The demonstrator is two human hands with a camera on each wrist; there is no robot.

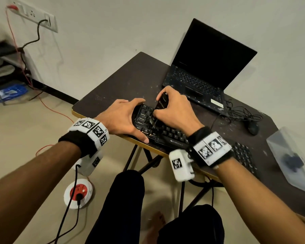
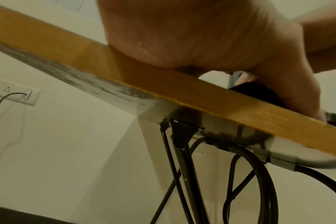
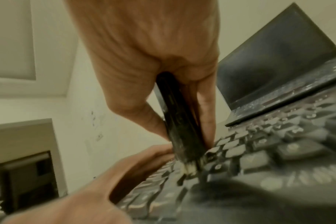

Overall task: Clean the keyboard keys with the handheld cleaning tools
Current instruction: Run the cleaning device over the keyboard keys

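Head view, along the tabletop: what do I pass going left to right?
left hand → brush gripped by the right hand → mouse → clear plastic box at the right edge.

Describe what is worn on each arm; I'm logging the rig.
Both forearms are bare. Each wrist has a black band carrying white blocks printed with black square markers. A white camera box hangs below each, and a black cable drops from the left one.

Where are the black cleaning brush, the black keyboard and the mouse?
Black cleaning brush (image 3: 179,121), right wrist view, on its handle.
Black keyboard (image 1: 173,136), head view, on its keys.
Dark computer mouse (image 1: 253,128), head view, on its back.
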